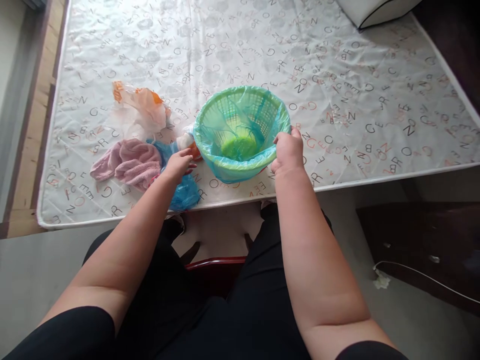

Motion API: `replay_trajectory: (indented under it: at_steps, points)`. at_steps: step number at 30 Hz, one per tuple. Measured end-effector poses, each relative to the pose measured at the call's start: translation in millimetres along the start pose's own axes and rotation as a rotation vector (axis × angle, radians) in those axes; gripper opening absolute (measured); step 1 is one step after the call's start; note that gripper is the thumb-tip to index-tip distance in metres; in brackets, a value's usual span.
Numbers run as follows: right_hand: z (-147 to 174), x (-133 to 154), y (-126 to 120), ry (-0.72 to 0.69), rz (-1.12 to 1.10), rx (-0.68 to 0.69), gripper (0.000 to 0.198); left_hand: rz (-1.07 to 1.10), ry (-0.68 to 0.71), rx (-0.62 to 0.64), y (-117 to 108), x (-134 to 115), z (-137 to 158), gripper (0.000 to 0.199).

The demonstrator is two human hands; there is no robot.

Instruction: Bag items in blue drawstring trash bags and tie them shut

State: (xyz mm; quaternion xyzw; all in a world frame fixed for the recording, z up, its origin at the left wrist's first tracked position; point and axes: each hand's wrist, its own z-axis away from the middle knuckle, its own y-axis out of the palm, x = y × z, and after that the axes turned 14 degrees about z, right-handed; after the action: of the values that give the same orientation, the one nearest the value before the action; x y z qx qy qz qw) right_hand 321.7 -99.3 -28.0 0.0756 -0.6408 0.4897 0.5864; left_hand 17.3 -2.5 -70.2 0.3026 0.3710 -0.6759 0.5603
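A round green plastic basket [234, 100] with lattice sides is lined with a thin blue-green plastic bag [243, 164], folded out over its rim. My right hand [289, 151] is closed around the basket's right rim, over the liner. Left of the basket, my left hand [180, 164] has its fingers stretched out and apart, above a crumpled blue plastic bag [185, 192]. Just past those fingers lies a small white and orange item [187, 140], partly hidden by the hand and basket. A pink towel [131, 162] lies bunched beside my left wrist.
A crumpled clear and orange plastic bag [144, 107] lies behind the towel. The letter-printed mattress [356, 110] spans the view, its front edge near my knees. A white box-like item [375, 12] sits at the far right. Below right, a white cord [423, 272] crosses a dark panel.
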Motion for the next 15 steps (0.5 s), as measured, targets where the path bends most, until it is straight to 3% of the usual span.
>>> replay_trajectory:
  at_steps: [3, 8, 15]
  points:
    - [-2, -2, 1, -0.044, 0.044, 0.009, 0.059, 0.053, -0.009, -0.026, 1, 0, 0, 0.060]
    - [1, 1, 1, 0.061, -0.032, -0.014, 0.052, 0.060, -0.003, 0.004, 1, 2, 5, 0.041]
    - [-2, 1, 0, 0.075, -0.040, 0.014, 0.051, 0.201, 0.156, -0.032, 3, -9, 7, 0.053]
